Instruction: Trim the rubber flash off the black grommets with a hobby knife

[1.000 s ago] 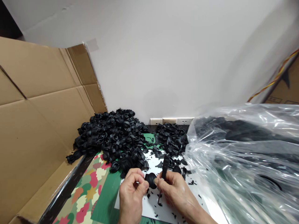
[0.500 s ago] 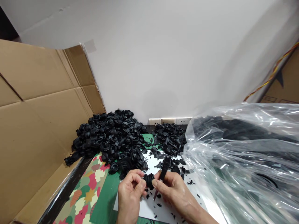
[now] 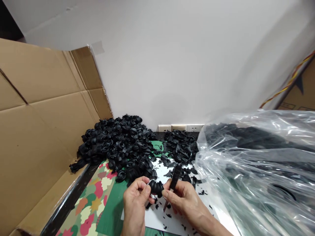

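My left hand (image 3: 135,201) pinches a small black ribbed rubber boot (image 3: 156,187) between thumb and fingers, low in the middle of the view. My right hand (image 3: 184,202) touches the boot's right side and grips a black-handled cutting tool (image 3: 174,180); its handle sticks up and its thin tip points down toward a white sheet (image 3: 172,223). Both hands hover just above that sheet, which is strewn with black rubber scraps.
A big heap of black rubber boots (image 3: 118,146) lies behind the hands, with a smaller scrap pile (image 3: 180,147) beside it. An open cardboard box flap (image 3: 41,124) fills the left. A clear plastic bag (image 3: 258,170) holding black parts crowds the right. A colourful patterned mat (image 3: 91,206) covers the table.
The boot has been turned between my fingers and now sits slightly higher and more tilted. The tool's handle has leaned a little to the right. Both hands stay in place.
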Motion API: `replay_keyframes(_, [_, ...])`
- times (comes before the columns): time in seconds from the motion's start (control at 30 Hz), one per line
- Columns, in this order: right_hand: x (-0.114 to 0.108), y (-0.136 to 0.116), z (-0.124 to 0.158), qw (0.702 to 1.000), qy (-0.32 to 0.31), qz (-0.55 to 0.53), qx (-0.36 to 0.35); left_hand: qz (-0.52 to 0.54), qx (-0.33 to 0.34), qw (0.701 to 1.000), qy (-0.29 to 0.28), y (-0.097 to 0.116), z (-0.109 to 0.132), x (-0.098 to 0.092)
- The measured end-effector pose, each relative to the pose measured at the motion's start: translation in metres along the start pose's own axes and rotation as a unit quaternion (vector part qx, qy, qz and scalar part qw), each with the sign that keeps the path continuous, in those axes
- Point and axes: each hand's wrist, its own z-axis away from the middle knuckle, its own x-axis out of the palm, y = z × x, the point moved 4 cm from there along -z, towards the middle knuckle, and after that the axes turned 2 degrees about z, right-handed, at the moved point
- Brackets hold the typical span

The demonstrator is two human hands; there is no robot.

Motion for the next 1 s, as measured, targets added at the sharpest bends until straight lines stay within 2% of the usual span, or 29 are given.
replay_keyframes(0.13, [0.0,0.001,-0.001,1.0,-0.012,-0.029,-0.003,-0.007,0.002,0.999,-0.036,0.0,0.0,0.002])
replay_keyframes(0.3, [-0.002,0.002,-0.002,0.983,-0.014,-0.18,0.027,0.008,0.031,0.985,-0.17,0.003,0.009,0.012])
replay_keyframes(0.37, [-0.001,0.001,-0.002,0.977,-0.026,-0.207,0.041,-0.011,0.035,0.98,-0.197,0.003,0.011,0.015])
replay_keyframes(0.47, [0.001,0.0,-0.001,0.977,-0.044,-0.203,0.055,-0.044,0.047,0.982,-0.179,0.003,0.01,0.015])
replay_keyframes(0.63, [-0.008,0.001,0.0,0.984,0.037,-0.174,0.025,-0.033,0.013,0.996,-0.084,0.0,0.002,0.008])
replay_keyframes(0.7, [-0.01,0.004,0.0,0.988,0.048,-0.146,0.027,-0.028,0.011,0.998,-0.06,0.0,0.002,0.007])
replay_keyframes(0.9, [-0.002,0.003,0.002,0.999,0.012,-0.029,0.019,-0.052,0.039,0.997,-0.05,0.005,0.005,0.009])
replay_keyframes(1.0, [0.002,-0.002,0.005,1.0,0.004,0.006,0.005,-0.073,0.029,0.995,-0.054,0.004,0.004,0.01])
